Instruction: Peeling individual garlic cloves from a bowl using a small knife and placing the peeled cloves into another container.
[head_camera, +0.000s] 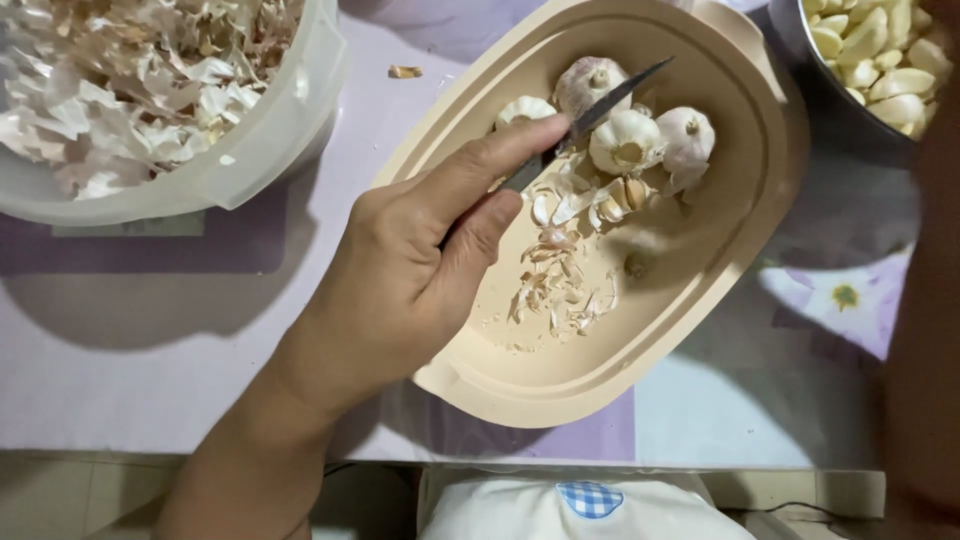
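Her left hand pinches a small knife in a closed grip, blade lying over the garlic bulbs in the beige oval tray, while the right arm blurs at the edge, its grip untellable.

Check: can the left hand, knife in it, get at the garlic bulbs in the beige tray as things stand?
Probably yes. The left hand already holds the knife with its blade over the garlic bulbs in the open tray. Nothing covers them; only loose skins lie nearby.
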